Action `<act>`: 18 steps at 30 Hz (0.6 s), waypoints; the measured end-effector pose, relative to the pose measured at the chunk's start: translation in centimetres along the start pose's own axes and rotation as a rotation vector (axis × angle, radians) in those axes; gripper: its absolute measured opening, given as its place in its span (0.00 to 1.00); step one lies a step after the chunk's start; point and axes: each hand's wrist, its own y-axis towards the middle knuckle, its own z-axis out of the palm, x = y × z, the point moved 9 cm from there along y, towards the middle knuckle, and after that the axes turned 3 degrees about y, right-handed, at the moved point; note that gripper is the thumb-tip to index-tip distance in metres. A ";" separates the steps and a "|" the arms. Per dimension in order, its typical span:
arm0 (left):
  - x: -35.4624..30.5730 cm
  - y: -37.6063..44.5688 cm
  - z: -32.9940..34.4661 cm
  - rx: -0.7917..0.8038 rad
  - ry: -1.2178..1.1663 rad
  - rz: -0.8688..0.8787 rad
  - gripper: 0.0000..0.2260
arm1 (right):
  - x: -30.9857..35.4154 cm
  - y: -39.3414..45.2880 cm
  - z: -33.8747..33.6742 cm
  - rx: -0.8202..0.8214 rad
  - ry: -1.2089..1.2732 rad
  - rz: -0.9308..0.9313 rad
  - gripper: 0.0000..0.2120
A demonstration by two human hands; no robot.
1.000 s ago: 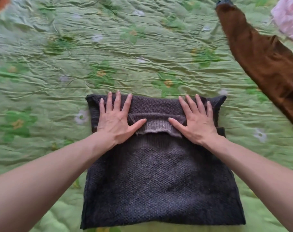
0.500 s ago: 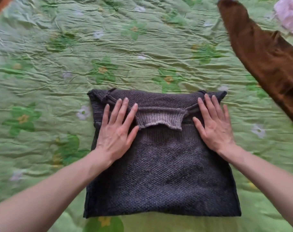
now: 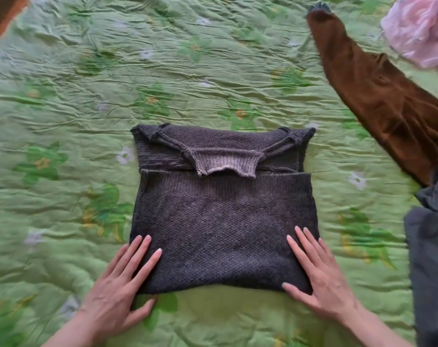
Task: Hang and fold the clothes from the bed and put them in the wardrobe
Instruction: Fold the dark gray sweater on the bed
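Observation:
A dark grey knitted sweater (image 3: 223, 216) lies folded into a rough square on the green flowered bedspread (image 3: 162, 71), its lighter ribbed collar turned down at the top. My left hand (image 3: 117, 289) rests flat on the sweater's near left corner, fingers spread, thumb on the bedspread below the edge. At the near right corner my right hand (image 3: 318, 274) lies flat too, its thumb along the lower edge. Neither hand grips the knit.
A brown velvety garment (image 3: 378, 96) stretches diagonally across the upper right. A pink garment (image 3: 420, 31) is bunched in the top right corner. Dark grey fabric (image 3: 430, 246) lies along the right edge. A brown edge (image 3: 0, 16) shows at top left.
Both hands have slid from the collar at the sweater's far end down to its near corners. The collar and top fold now lie uncovered.

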 end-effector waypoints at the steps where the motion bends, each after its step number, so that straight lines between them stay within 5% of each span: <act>1: 0.1 0.2 -0.1 0.027 0.012 0.016 0.42 | 0.1 -0.3 0.0 0.034 -0.052 -0.059 0.48; 5: 0.8 1.0 -0.2 0.085 0.013 -0.015 0.38 | -0.5 -0.1 -0.6 0.168 -0.165 -0.170 0.52; 11: 1.1 -0.6 -1.7 0.052 -0.047 -0.032 0.33 | -0.7 -1.3 -3.1 0.053 -0.052 -0.127 0.29; 18: 1.8 -3.6 -4.8 0.084 0.051 -0.004 0.33 | 0.9 -5.4 -4.9 0.117 0.007 -0.136 0.27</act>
